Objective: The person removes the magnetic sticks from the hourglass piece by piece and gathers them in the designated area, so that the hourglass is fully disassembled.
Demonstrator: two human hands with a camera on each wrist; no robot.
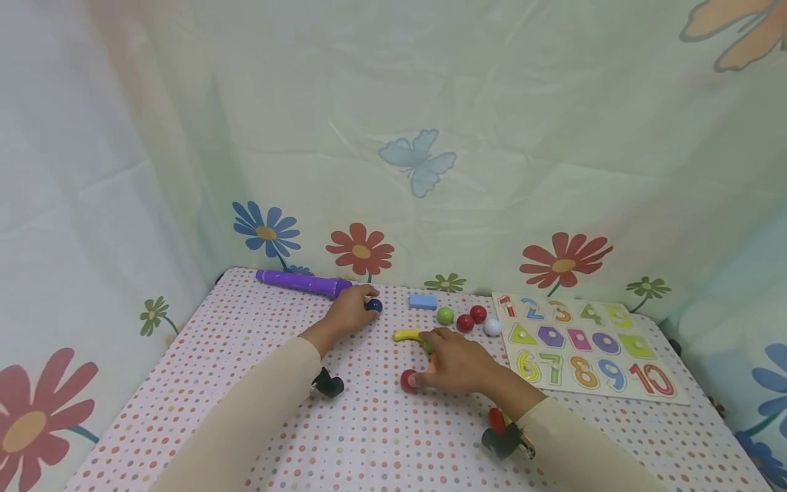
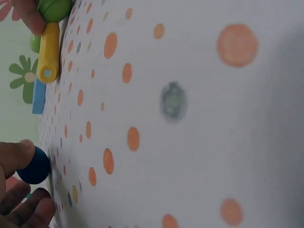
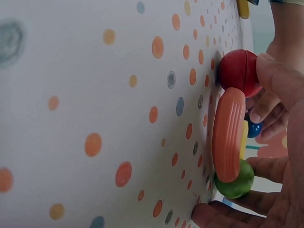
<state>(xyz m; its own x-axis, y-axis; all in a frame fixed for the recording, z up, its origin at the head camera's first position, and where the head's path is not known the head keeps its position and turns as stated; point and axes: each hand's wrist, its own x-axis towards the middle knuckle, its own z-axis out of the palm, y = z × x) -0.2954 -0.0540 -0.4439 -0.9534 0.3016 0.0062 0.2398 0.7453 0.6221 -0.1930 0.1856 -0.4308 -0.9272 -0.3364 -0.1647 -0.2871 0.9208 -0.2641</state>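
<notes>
My left hand [image 1: 347, 311] is at the back left of the table, its thumb and fingers around a dark blue ball [image 2: 34, 165]. Just beyond its knuckles lies a purple, club-shaped toy [image 1: 301, 281]. My right hand [image 1: 458, 361] spreads low over a group of toy pieces. Its thumb touches a red ball [image 3: 239, 72] with a seam, while the fingers reach round a green ball [image 3: 236, 180]. Between these two lies a ridged orange piece [image 3: 228, 135]. A yellow, banana-like piece [image 1: 406, 335] sticks out past the fingertips.
Behind the right hand are a light blue block [image 1: 423, 301], a light green ball [image 1: 445, 315], two red balls [image 1: 465, 322] and a white ball [image 1: 492, 326]. A number and shape board [image 1: 596, 348] lies at the right. By the right wrist, a red piece [image 1: 496, 419] is partly hidden.
</notes>
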